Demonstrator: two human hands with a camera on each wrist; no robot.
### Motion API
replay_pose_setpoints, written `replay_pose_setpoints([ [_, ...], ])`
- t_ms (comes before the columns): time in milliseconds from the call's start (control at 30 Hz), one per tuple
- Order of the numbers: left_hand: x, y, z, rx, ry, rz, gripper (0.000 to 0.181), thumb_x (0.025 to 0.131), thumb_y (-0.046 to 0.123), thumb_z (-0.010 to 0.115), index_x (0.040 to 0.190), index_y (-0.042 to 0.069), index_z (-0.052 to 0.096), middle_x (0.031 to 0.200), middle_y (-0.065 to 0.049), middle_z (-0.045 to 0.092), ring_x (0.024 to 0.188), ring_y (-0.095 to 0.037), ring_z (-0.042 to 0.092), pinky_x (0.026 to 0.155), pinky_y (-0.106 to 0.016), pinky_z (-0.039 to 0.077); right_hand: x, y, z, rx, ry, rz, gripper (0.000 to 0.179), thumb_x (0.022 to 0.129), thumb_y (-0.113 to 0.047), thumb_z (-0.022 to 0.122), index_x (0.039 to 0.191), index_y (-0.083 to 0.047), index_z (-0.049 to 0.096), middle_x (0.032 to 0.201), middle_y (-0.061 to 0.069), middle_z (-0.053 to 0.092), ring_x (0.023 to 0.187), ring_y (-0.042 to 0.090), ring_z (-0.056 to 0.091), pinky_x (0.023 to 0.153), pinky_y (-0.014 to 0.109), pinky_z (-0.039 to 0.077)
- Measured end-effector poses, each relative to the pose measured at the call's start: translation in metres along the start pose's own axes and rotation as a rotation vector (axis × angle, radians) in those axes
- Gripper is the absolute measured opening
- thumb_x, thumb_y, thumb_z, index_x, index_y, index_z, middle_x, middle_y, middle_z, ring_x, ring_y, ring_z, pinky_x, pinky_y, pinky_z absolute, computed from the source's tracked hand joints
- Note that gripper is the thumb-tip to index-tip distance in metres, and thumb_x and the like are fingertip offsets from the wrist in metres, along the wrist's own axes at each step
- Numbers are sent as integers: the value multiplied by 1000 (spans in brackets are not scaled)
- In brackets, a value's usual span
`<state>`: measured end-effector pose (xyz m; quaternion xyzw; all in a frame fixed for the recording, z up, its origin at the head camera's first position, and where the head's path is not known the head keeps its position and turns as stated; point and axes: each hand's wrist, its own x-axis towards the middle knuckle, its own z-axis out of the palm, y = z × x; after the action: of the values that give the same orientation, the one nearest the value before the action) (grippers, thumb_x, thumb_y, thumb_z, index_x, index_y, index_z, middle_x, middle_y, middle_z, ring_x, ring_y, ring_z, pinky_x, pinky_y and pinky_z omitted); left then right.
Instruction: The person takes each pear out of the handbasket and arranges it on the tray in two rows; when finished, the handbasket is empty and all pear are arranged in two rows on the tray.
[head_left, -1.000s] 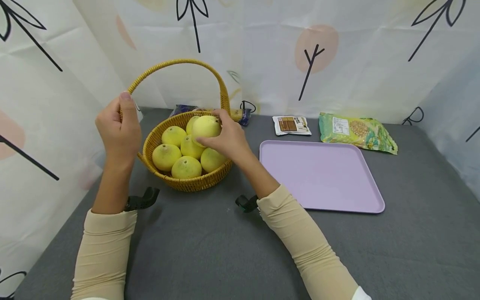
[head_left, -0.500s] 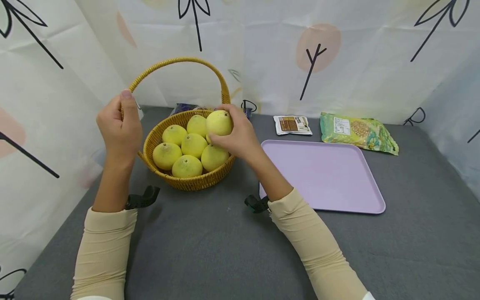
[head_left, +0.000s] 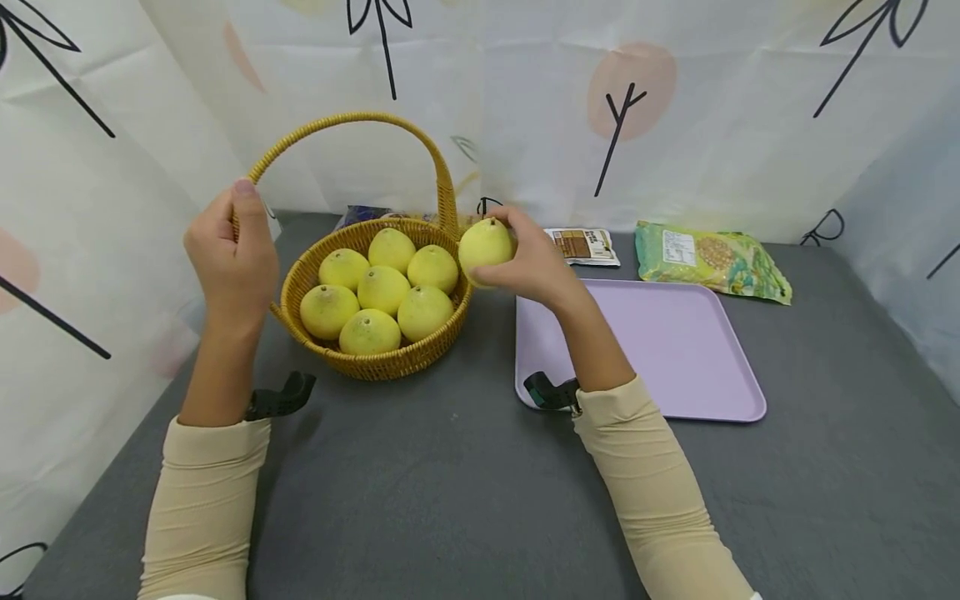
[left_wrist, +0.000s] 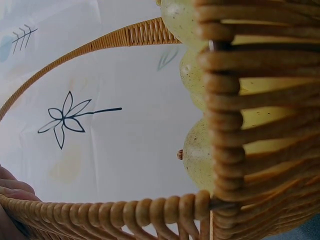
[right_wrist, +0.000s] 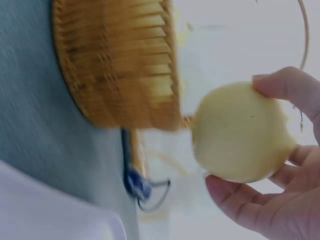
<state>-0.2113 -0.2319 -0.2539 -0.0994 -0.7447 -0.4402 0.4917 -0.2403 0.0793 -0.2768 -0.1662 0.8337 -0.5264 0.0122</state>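
A yellow wicker basket (head_left: 375,367) filled with several round yellow-green fruits (head_left: 382,288) stands at the left of the table. My left hand (head_left: 232,250) grips one side of its tall arched handle (head_left: 352,119); the left wrist view shows its fingers (left_wrist: 17,187) curled there. Just right of the basket's rim, my right hand (head_left: 536,258) holds one round yellow-green fruit (head_left: 486,252) above the table. In the right wrist view, thumb and fingers sit on opposite sides of that fruit (right_wrist: 242,132). The lavender tray (head_left: 675,358) lies below and right of this hand.
Behind the tray lie a small white-and-brown packet (head_left: 588,247) and a green-yellow bag (head_left: 712,261). A dark blue package (head_left: 367,214) is partly hidden behind the basket. A patterned white cloth (head_left: 525,100) hangs along the back of the grey table (head_left: 420,492).
My right hand has lifted the fruit out of the basket and carried it right, past the rim. The left hand stays on the handle, and the basket keeps its place.
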Motion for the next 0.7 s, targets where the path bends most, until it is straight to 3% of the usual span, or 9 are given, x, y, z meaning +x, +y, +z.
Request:
replay_pose_setpoints([
  [100,0,0,-1,1,1,2,51,101,22,49,59,-2,32,53,4,24,47,-7,17,47,-22,12,-1,5,-15,-57,-18,44,70,77,-12,79,138,-8,45,130,13,50,107,31,53,85,46,49],
  [267,1,0,-2,-2,-1,4,51,101,21,49,59,-2,32,52,4,25,46,-7,17,47,-22,12,0,14,-30,-276,-42,114,67,76,-13,76,133,-1,44,122,17,49,107,32,48,86,47,45],
  [500,0,-1,-2,-9,4,2,50,100,20,48,59,-3,32,52,4,25,46,-6,17,47,-22,12,7,37,-31,-470,-94,181,67,74,-15,75,131,3,45,121,21,48,109,33,45,87,47,44],
  [700,0,-1,-1,-11,1,4,49,100,20,48,60,-3,33,52,4,25,47,-6,18,47,-22,12,9,54,-30,-531,-92,235,68,74,-19,75,132,-1,45,124,21,45,114,34,41,90,49,42],
])
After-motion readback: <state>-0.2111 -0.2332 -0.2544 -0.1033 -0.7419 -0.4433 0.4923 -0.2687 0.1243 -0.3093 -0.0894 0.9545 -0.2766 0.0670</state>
